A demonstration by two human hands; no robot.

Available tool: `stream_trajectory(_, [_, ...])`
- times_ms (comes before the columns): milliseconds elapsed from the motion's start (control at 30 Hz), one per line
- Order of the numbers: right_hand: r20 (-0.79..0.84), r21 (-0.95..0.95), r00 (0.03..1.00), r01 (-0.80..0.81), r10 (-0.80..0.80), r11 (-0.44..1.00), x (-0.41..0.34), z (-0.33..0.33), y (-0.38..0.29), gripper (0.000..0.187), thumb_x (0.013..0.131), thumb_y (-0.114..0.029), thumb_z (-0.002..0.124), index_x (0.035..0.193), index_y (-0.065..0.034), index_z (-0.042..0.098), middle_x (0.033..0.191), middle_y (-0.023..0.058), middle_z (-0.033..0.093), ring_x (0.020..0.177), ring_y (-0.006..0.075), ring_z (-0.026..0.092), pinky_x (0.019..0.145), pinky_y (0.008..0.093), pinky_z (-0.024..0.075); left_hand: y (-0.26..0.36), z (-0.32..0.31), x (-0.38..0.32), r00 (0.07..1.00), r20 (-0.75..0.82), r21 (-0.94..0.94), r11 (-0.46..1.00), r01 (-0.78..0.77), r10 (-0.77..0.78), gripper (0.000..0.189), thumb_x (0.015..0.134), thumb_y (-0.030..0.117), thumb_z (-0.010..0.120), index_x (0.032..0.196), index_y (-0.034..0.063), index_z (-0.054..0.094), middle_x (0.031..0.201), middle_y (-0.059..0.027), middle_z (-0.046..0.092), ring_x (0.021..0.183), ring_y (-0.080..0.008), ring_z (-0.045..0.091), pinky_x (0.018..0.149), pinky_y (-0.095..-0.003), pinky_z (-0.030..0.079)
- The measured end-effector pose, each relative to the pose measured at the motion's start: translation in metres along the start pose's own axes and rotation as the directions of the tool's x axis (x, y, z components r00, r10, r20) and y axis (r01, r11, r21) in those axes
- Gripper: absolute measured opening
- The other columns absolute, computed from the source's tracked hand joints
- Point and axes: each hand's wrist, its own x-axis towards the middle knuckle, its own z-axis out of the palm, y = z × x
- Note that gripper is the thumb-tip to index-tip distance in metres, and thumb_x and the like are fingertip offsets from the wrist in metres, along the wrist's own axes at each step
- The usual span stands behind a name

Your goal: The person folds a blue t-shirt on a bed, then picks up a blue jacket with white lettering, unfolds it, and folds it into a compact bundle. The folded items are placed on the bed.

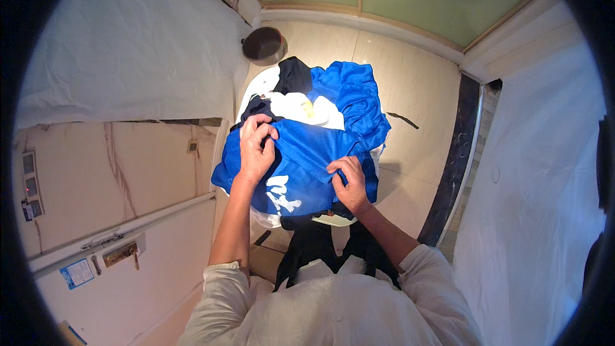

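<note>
A blue garment [307, 154] with a white printed mark is spread over a pile of clothes in front of me. My left hand [258, 149] pinches its cloth at the upper left, fingers curled. On the right side, my right hand [350, 183] grips a fold of the same garment between thumb and fingers. Behind it lie a white cloth [293, 108] with a yellow patch, a black cloth [294, 77] and more bunched blue fabric [358, 101]. The clothes mostly hide a pale support [336, 221] under them; whether it is a tub or a stool, I cannot tell.
A dark round pot [264, 45] stands on the tiled floor [413, 81] beyond the pile. A dark strip [403, 119] lies to the right. Plastic sheeting hangs at left [134, 53] and right [528, 178]. A white door [158, 250] with a handle is at lower left.
</note>
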Motion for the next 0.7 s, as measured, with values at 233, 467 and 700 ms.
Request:
stream_trajectory(233, [0.116, -0.209, 0.992, -0.020, 0.045, 0.978, 0.004, -0.003, 0.043, 0.023, 0.068, 0.005, 0.047, 0.082, -0.0095, 0.058, 0.075, 0.0050, 0.059, 0.078, 0.0273, 0.054, 0.072, 0.0382, 0.0418, 0.010, -0.004, -0.017, 0.996, 0.018, 0.099, 0.991, -0.093, 0.092, 0.008, 0.064, 0.003, 0.057, 0.071, 0.0072, 0.059, 0.102, -0.0092, 0.060, 0.099, -0.0295, 0.053, 0.093, -0.0391, 0.035])
stream_trajectory(467, [-0.113, -0.440, 0.994, -0.050, 0.000, 0.897, 0.029, -0.025, 0.061, 0.042, 0.064, 0.004, 0.051, 0.103, -0.0088, 0.059, 0.101, 0.0126, 0.056, 0.091, 0.0327, 0.053, 0.080, 0.0414, 0.0419, 0.025, 0.000, -0.005, 0.983, -0.177, 0.129, 0.991, -0.016, 0.039, 0.020, 0.067, 0.012, 0.070, 0.084, 0.0072, 0.060, 0.102, -0.0105, 0.057, 0.100, -0.0295, 0.053, 0.093, -0.0418, 0.035])
stream_trajectory(700, [-0.004, -0.440, 0.995, 0.090, -0.102, 0.893, 0.052, -0.024, 0.084, 0.033, 0.072, -0.007, 0.057, 0.105, -0.0082, 0.063, 0.103, 0.0129, 0.055, 0.093, 0.0314, 0.052, 0.084, 0.0400, 0.0412, 0.036, 0.017, -0.022, 0.970, 0.095, 0.276, 0.930, -0.241, 0.223, 0.032, 0.073, 0.014, 0.068, 0.103, 0.0077, 0.059, 0.120, -0.0159, 0.050, 0.118, -0.0351, 0.044, 0.103, -0.0506, 0.028])
